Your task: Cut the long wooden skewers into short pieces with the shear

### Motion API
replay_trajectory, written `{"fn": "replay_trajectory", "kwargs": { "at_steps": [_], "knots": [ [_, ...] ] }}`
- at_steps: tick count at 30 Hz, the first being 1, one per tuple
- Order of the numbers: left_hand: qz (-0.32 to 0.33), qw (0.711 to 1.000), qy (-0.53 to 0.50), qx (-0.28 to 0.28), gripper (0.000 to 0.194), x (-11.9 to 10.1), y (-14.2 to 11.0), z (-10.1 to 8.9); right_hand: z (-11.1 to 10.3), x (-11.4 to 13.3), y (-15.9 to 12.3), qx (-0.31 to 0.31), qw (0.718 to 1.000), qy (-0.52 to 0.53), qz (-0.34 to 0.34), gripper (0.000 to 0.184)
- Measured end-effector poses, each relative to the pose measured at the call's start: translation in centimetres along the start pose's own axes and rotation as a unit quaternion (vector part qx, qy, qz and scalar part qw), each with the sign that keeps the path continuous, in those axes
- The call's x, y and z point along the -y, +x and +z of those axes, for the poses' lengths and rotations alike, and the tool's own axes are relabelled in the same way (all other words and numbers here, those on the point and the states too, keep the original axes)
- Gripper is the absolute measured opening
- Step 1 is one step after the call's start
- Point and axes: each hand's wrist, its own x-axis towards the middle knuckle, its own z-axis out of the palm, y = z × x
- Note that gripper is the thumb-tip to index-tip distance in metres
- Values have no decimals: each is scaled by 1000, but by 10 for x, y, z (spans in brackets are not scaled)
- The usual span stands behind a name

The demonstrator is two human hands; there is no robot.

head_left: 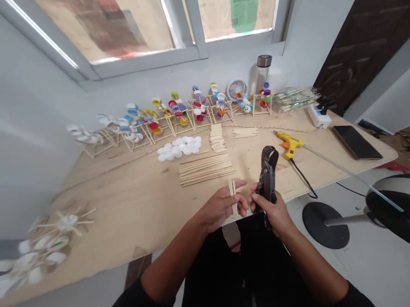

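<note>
Several short wooden sticks (233, 196) stand upright in my left hand (219, 204), pinched between thumb and fingers near the table's front edge. My right hand (273, 211) is wrapped round the handles of a black hand cutter (268, 172), its rounded jaw pointing up and away from me. The cutter and the sticks are apart. Just beyond my left hand lies a bundle of long thin sticks (207, 169). Behind it are a row of shorter sticks (217, 138), a small pile of flat sticks (245, 132) and a cluster of white plastic spoon heads (180, 148).
Stick frames with coloured bottle-cap wheels (174, 111) line the wall side. At the right are a yellow glue gun (291, 143) with a long glue stick, a phone (357, 142) and a power strip (318, 117). White spoon wheels (27, 261) lie front left; a bottle (263, 73) stands behind.
</note>
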Motion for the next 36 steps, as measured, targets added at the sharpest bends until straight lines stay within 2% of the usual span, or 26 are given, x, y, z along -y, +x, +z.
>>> {"fn": "replay_trajectory", "kwargs": {
  "at_steps": [7,15,19,29,32,36],
  "knots": [
    [-35,997,50,41,65,0,-4,8,5,6,4,-28,997,-70,-11,22],
    [-60,989,124,56,66,8,-3,11,7,9,4,-13,993,-112,-36,19],
    [-60,987,128,71,62,11,-3,12,7,6,3,-19,991,-123,-45,19],
    [-95,983,99,120,71,9,-4,14,6,5,-1,-33,992,-115,-36,19],
    [-85,985,96,114,69,10,-4,16,7,5,-2,-46,994,-91,-27,21],
    [-68,989,118,55,47,13,-5,18,7,3,0,-80,994,-75,-29,25]
  ]
}}
